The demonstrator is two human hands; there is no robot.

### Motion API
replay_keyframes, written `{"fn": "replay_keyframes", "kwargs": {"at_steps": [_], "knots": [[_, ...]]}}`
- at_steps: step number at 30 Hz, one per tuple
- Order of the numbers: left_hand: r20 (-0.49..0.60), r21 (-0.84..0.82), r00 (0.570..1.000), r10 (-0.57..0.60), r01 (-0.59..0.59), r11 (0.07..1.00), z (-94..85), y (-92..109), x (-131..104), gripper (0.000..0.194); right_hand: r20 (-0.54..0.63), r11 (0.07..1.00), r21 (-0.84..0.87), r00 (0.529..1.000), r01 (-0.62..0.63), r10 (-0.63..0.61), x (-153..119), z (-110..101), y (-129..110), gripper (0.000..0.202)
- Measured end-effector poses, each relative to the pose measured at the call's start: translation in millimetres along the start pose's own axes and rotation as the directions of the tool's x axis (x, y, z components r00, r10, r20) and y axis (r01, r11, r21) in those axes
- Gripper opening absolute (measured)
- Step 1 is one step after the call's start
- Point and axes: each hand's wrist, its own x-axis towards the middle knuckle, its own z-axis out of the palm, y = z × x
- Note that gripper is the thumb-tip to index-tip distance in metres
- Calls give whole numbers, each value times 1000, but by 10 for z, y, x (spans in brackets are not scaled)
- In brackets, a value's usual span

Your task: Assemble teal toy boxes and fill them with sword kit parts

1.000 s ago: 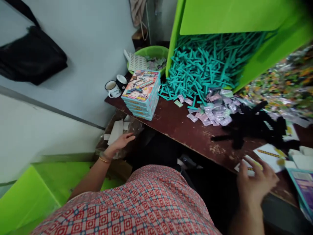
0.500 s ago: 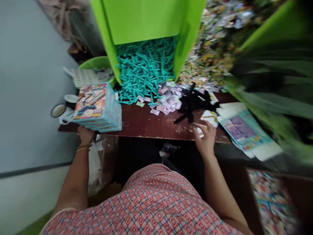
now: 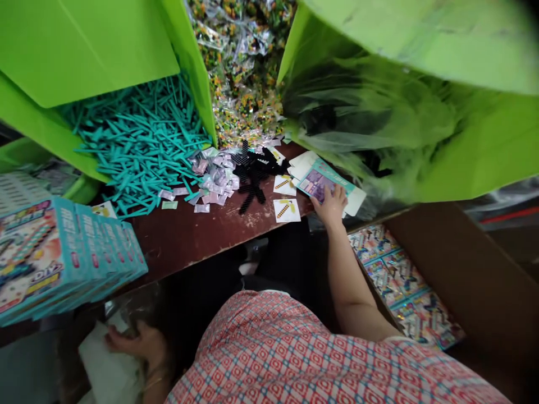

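Observation:
My right hand [image 3: 330, 206] lies on the printed face of a flat, unfolded teal and purple carton [image 3: 323, 178] at the right end of the table, its fingers spread. Low at the left, below the table edge, my left hand [image 3: 137, 341] hangs with thumb and fingers apart, beside white sheets [image 3: 107, 365] in what looks like a clear plastic bag. Left of my right hand lie two white picture cards, the nearer card [image 3: 287, 210] close to the table edge. Black studded strips [image 3: 252, 178] and a heap of small pale sachets [image 3: 217, 179] are further left.
A stack of teal boxes [image 3: 99, 247] overhangs the left table edge. Green bins hold teal rods [image 3: 138, 146], bagged coloured beads [image 3: 248, 106] and clear plastic bags [image 3: 357, 118]. A brown cardboard carton [image 3: 475, 264] with packed boxes [image 3: 404, 286] stands low at the right.
The view has swung right. My left hand has left the stack of boxes and dropped below the table. My right hand has moved from the picture card onto the flat carton.

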Motion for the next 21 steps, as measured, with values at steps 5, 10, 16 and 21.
{"fn": "replay_keyframes", "kwargs": {"at_steps": [5,10,16,21], "knots": [[-97,-135,986,132,-145,980,371,451,-286,62,177,997,-56,983,62,-51,219,34,-194,45],[140,-325,874,465,-403,855,562,957,-81,29,177,994,-79,983,71,-56,320,-118,-356,32],[273,-497,684,677,-502,708,874,1774,-63,24,50,995,-48,995,87,-85,597,-586,-418,25],[347,-604,571,744,-470,643,929,2310,-279,26,-96,996,-8,992,87,-88,765,-1182,-345,31]]}}
